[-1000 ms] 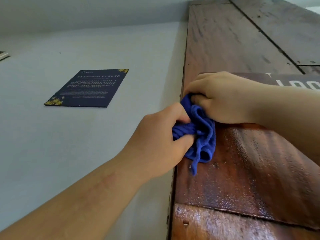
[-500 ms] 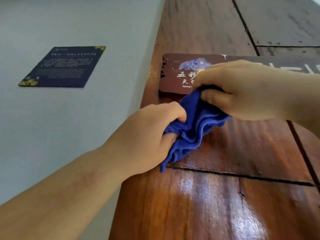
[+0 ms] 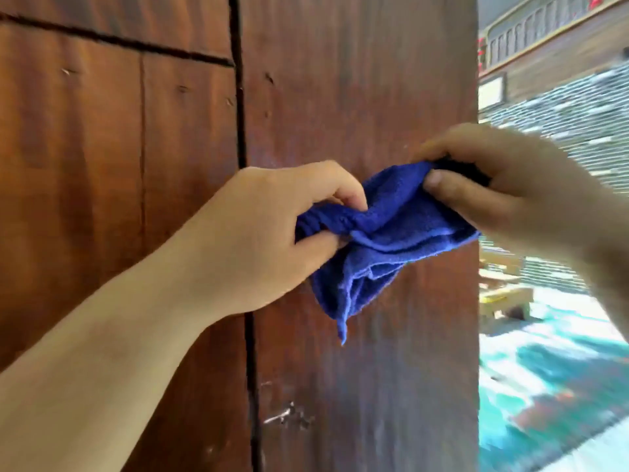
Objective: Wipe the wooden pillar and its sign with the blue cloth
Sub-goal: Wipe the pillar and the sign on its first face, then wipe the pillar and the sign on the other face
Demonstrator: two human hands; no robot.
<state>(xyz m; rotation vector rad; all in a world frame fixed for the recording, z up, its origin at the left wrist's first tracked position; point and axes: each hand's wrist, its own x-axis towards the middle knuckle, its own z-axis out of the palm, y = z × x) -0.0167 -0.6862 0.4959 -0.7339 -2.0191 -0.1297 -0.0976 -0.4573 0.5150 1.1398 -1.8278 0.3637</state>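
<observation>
The wooden pillar point(image 3: 357, 80) fills most of the view, dark brown planks with a vertical gap running down its middle. In front of it hangs the blue cloth point(image 3: 384, 233), bunched and stretched between both hands. My left hand point(image 3: 272, 233) grips the cloth's left end in curled fingers. My right hand point(image 3: 503, 192) pinches its upper right corner between thumb and fingers. A loose tail of cloth dangles below. The sign is out of view.
The pillar's right edge point(image 3: 476, 301) runs top to bottom. Beyond it lies a blurred outdoor scene with a grey brick wall point(image 3: 561, 114), wooden benches point(image 3: 503, 287) and teal ground point(image 3: 551, 386). White scuff marks point(image 3: 282, 415) show low on the pillar.
The view has swung down and right: the sign and the grey wall with its dark plaque have left the frame. Both hands still hold the cloth, now pulled wider apart.
</observation>
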